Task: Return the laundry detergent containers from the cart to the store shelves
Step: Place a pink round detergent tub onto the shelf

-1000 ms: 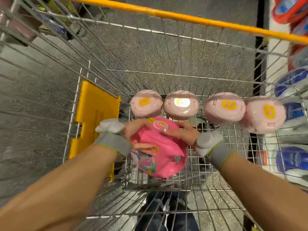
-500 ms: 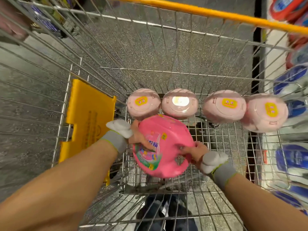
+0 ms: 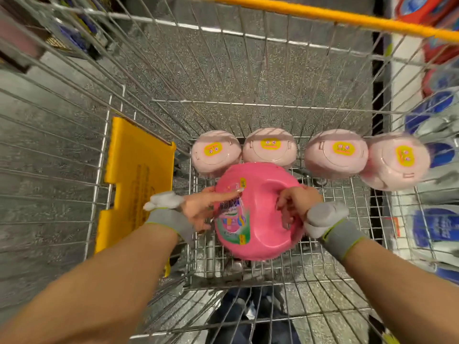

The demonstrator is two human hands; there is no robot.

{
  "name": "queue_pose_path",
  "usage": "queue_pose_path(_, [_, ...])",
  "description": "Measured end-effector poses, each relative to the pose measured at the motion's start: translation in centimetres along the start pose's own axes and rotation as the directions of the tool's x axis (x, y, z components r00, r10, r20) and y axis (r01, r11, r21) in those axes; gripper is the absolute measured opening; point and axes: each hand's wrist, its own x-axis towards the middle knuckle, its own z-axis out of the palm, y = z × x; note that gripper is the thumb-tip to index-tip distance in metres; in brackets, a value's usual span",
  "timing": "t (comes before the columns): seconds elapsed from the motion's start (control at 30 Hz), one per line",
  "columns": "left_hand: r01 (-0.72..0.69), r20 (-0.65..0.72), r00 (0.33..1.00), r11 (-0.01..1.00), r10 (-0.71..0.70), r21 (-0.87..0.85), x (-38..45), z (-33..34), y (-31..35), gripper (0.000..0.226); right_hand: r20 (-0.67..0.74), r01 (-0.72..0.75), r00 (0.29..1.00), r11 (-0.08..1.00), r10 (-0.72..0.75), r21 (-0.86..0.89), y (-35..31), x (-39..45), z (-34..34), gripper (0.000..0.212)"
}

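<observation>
Gripping the bright pink detergent jug (image 3: 258, 214) between them, right hand (image 3: 295, 207) curled into its moulded handle, left hand (image 3: 201, 209) flat-fingered against its side; rigid, probably heavy, glossy plastic.

The bright pink detergent jug (image 3: 258, 212) is turning between the two hands, its handle side now swinging toward the right hand (image 3: 295, 207), whose fingers are curling into the handle recess. The left hand (image 3: 201, 209) is sliding onto the label side, its fingers straightening across the jug's top.
</observation>
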Motion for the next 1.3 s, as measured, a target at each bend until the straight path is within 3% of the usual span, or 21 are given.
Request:
queue_pose_path(0.1, [-0.041, -0.024, 0.999, 0.999, 0.041, -0.005, -1.9, 0.7, 1.9, 0.010, 0.043, 0.048, 0.998, 0.999, -0.049, 0.018, -1.9, -2.3, -1.3, 0.012])
queue_pose_path(0.2, [-0.101, 0.015, 0.995, 0.995, 0.101, -0.005, -4.1, 1.3, 3.8, 0.023, 0.045, 0.111, 0.993, 0.994, -0.111, 0.016, -4.6, -4.9, -2.9, 0.021])
queue_pose_path(0.27, [-0.137, 0.036, 0.990, 0.989, 0.138, -0.048, -6.0, 1.7, 5.2, 0.013, 0.055, 0.113, 0.991, 0.988, -0.119, 0.102, -6.5, -7.1, -4.2, 0.017])
queue_pose_path(0.33, [-0.185, 0.049, 0.981, 0.980, 0.189, -0.076, -7.9, 2.2, 6.8, 0.016, 0.097, 0.121, 0.986, 0.978, -0.139, 0.172, -8.4, -9.4, -5.9, 0.025])
queue_pose_path(0.43, [-0.302, 0.079, 0.950, 0.953, 0.303, -0.024, -11.3, 3.3, 9.6, 0.063, 0.201, 0.157, 0.958, 0.959, -0.206, 0.234, -10.7, -13.5, -8.9, 0.051])
queue_pose_path(0.5, [-0.342, 0.160, 0.927, 0.940, 0.340, -0.013, -14.2, 4.6, 12.4, 0.093, 0.236, 0.184, 0.935, 0.929, -0.266, 0.322, -12.3, -17.4, -11.1, 0.043])
queue_pose_path(0.57, [-0.381, 0.334, 0.874, 0.924, 0.353, 0.021, -17.3, 6.2, 15.1, 0.085, 0.225, 0.249, 0.910, 0.893, -0.349, 0.375, -13.4, -20.4, -12.8, 0.037])
queue_pose_path(0.67, [-0.530, 0.546, 0.747, 0.836, 0.379, 0.145, -22.7, 10.1, 18.2, 0.065, 0.135, 0.340, 0.886, 0.821, -0.443, 0.459, -14.5, -25.3, -16.5, 0.047])
queue_pose_path(0.87, [-0.751, 0.603, 0.551, 0.658, 0.577, 0.055, -31.7, 18.6, 20.3, 0.058, -0.121, 0.518, 0.822, 0.641, -0.557, 0.566, -14.3, -35.8, -23.0, 0.032])
queue_pose_path(0.97, [-0.813, 0.628, 0.461, 0.582, 0.626, 0.017, -36.6, 23.2, 19.2, 0.051, -0.369, 0.696, 0.714, 0.546, -0.596, 0.466, -12.4, -41.6, -26.7, 0.033])
queue_pose_path(1.07, [-0.842, 0.622, 0.375, 0.533, 0.688, -0.081, -40.7, 27.0, 17.5, 0.062, -0.602, 0.840, 0.505, 0.511, -0.618, 0.181, -10.3, -46.7, -29.1, 0.025])
queue_pose_path(1.13, [-0.867, 0.620, 0.316, 0.484, 0.718, -0.119, -42.9, 29.0, 16.1, 0.071, -0.678, 0.859, 0.393, 0.511, -0.621, 0.031, -8.9, -50.0, -30.1, 0.025])
queue_pose_path(1.2, [-0.873, 0.637, 0.266, 0.461, 0.724, -0.158, -45.5, 30.8, 14.4, 0.089, -0.723, 0.876, 0.325, 0.483, -0.609, -0.013, -7.1, -53.0, -31.3, 0.023])
queue_pose_path(1.3, [-0.864, 0.683, 0.221, 0.464, 0.697, -0.194, -49.0, 34.1, 11.2, 0.081, -0.814, 0.885, 0.210, 0.460, -0.541, -0.078, -3.4, -58.2, -32.9, 0.015])
